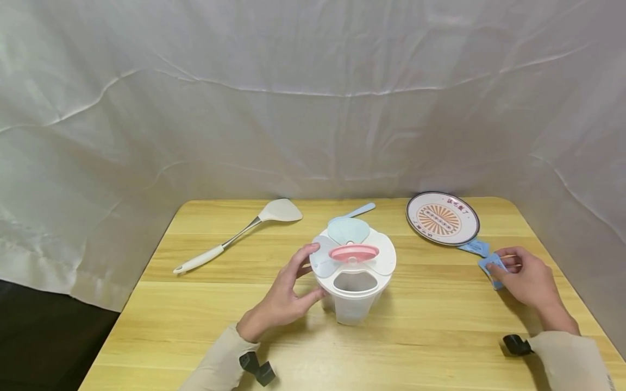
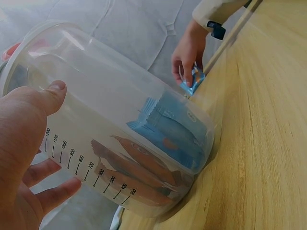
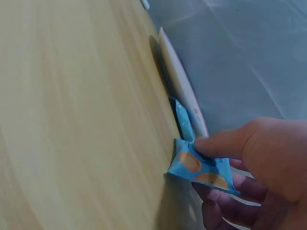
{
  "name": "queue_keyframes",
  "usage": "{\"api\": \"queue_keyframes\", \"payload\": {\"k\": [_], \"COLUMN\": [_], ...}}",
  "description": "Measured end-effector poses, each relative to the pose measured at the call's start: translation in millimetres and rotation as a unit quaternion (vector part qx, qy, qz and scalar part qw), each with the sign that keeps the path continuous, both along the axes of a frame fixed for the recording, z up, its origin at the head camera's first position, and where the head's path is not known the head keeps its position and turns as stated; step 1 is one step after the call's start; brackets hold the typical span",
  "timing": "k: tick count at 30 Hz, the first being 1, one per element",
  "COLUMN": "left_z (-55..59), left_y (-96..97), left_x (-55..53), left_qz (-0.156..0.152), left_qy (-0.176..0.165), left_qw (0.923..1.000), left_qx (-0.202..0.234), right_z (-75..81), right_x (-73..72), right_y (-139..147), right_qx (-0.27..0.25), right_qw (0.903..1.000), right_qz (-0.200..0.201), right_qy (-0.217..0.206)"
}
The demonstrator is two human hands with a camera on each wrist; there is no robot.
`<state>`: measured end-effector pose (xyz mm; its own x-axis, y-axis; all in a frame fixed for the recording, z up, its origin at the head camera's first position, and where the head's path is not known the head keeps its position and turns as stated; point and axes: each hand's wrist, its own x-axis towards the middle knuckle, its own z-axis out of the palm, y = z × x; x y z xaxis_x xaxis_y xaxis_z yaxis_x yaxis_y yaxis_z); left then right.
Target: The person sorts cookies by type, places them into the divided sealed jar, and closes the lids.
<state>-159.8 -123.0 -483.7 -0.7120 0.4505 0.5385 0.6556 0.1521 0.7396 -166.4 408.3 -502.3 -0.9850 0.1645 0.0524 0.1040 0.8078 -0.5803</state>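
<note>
My left hand (image 1: pixel 281 301) holds the side of a clear plastic storage container (image 2: pixel 120 91), thumb and fingers spread around it below the lid. Its white lid (image 1: pixel 386 266) has petal-shaped flaps; the pink flap (image 1: pixel 353 252) is raised above an uncovered opening at the front. Through the wall, in the left wrist view, blue packets (image 2: pixel 175 124) and brown packets (image 2: pixel 139 163) lie in separate compartments at the bottom. At the right, my right hand (image 1: pixel 530 279) pinches a small blue snack packet (image 3: pixel 201 167) between thumb and fingers, just above the table.
A patterned plate (image 1: pixel 435 217) sits at the back right, with another blue packet (image 1: pixel 474 247) partly beneath its edge. Behind the container lies a light-blue utensil (image 1: pixel 359 210). A white spatula (image 1: pixel 239 234) rests at the left. Grey curtain (image 1: pixel 342 108) encloses the wooden table (image 1: pixel 195 315).
</note>
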Motion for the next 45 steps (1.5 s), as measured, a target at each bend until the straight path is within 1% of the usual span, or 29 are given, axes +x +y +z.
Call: {"api": "queue_keyframes", "payload": {"k": [6, 8, 13, 17, 25, 31, 34, 39, 45], "left_z": [-1.1, -1.2, 0.4, 1.8, 2.5, 2.0, 1.9, 1.7, 0.4], "left_y": [-0.4, -0.3, 0.7, 1.1, 0.5, 0.5, 0.3, -0.2, -0.4], "left_x": [-1.0, -1.1, -0.8, -0.6, -0.4, -0.6, -0.5, -0.1, 0.4], "left_qz": [-0.002, -0.002, 0.000, 0.002, 0.003, 0.004, 0.004, 0.002, 0.001], "left_qy": [0.020, 0.022, 0.008, 0.005, -0.004, 0.003, -0.001, -0.003, 0.004], "left_qw": [0.9998, 0.9998, 1.0000, 1.0000, 1.0000, 1.0000, 1.0000, 1.0000, 1.0000], "left_qx": [0.002, 0.002, 0.003, 0.000, -0.004, -0.005, -0.003, -0.002, -0.001], "right_z": [6.7, 8.8, 15.8, 23.4, 42.9, 56.9, 62.1, 70.1, 80.8], "right_x": [-0.3, -0.8, -1.2, -1.7, 0.8, 5.1, 6.1, 8.3, 11.6], "right_y": [-5, -7, -15, -22, -40, -56, -64, -76, -91], "right_qx": [-0.011, -0.017, -0.030, -0.035, -0.045, -0.051, -0.050, -0.044, -0.042], "right_qw": [0.9996, 0.9993, 0.9986, 0.9977, 0.9962, 0.9922, 0.9899, 0.9867, 0.9831], "right_qz": [0.013, 0.018, 0.020, 0.029, 0.042, 0.061, 0.070, 0.080, 0.086], "right_qy": [0.021, 0.030, 0.040, 0.051, 0.062, 0.096, 0.113, 0.135, 0.156]}}
